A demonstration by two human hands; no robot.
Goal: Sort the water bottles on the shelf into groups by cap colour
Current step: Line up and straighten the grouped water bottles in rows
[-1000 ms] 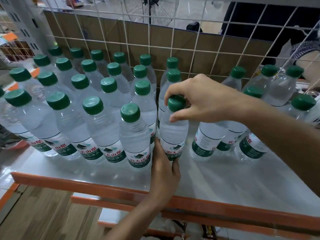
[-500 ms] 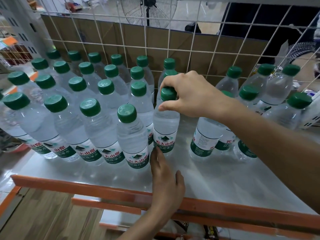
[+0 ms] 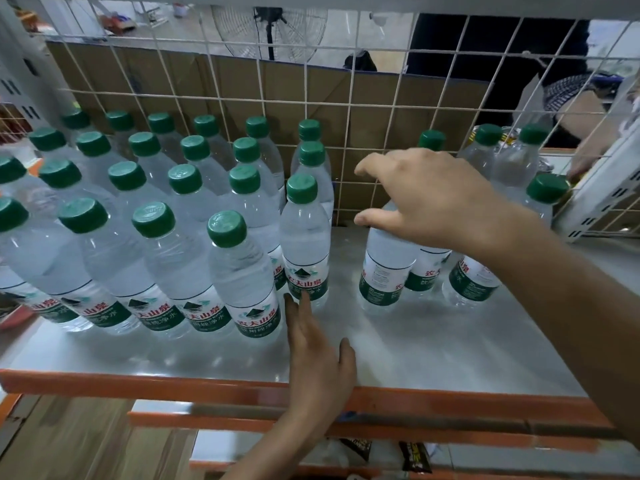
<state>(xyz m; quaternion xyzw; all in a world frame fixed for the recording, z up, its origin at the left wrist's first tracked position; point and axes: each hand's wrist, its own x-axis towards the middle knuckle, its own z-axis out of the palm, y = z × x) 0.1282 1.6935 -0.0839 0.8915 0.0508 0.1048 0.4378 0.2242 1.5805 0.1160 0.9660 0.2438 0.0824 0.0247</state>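
Observation:
Several clear water bottles with green caps stand in rows on the left of the shelf (image 3: 398, 351). The rightmost bottle of that group (image 3: 304, 237) stands upright with its cap free. My left hand (image 3: 317, 355) lies on the shelf with straight fingers, the fingertips touching that bottle's label at the base. My right hand (image 3: 426, 199) hovers open, fingers spread, over a smaller loose cluster of green-capped bottles (image 3: 384, 271) on the right, hiding the caps beneath it. It holds nothing.
A white wire grid (image 3: 311, 98) backed by brown cardboard closes the rear of the shelf. An orange beam (image 3: 173, 384) runs along the front edge. A gap of bare shelf separates the two bottle groups. Another person's arm (image 3: 588, 133) shows behind the grid at right.
My right hand has let go of the bottle's cap and moved right over the loose cluster, opening up. The bottle now stands at the end of the left group. My left hand stays at its base.

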